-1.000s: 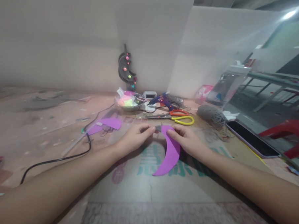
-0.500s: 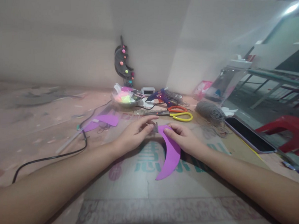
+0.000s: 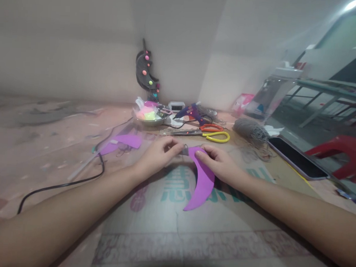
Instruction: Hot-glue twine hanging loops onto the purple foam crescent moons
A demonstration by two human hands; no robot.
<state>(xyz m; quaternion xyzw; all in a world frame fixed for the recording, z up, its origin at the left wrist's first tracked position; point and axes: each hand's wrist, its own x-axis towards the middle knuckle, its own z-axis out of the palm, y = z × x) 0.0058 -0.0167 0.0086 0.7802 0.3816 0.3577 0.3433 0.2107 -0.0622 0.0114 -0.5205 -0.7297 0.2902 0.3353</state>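
Note:
A purple crescent-shaped sheet [image 3: 205, 182], apparently craft foam, is held up over the cardboard with its lower point hanging toward me. My right hand [image 3: 216, 160] pinches it near the upper end, thumb on the front face. Grey yarn [image 3: 185, 150] covers the crescent's upper tip, with a small loop standing up from it. Beside that tip, my left hand [image 3: 167, 150] is closed, thumb against fingertips, on what looks like the yarn's strand. The strand itself is too thin to follow clearly.
Scissors with red and yellow handles [image 3: 215, 136], a purple glue gun [image 3: 192, 112] and a bowl of craft bits [image 3: 152, 120] lie behind my hands. Grey yarn ball [image 3: 250, 130] and phone [image 3: 297, 158] are rightward. Purple scraps [image 3: 127, 141] and a black cable [image 3: 60, 185] lie left.
My left fingers have drawn slightly left, away from the crescent's tip, and closed more, showing more of the grey wrap. My right hand keeps its pinch. The view has shifted a little.

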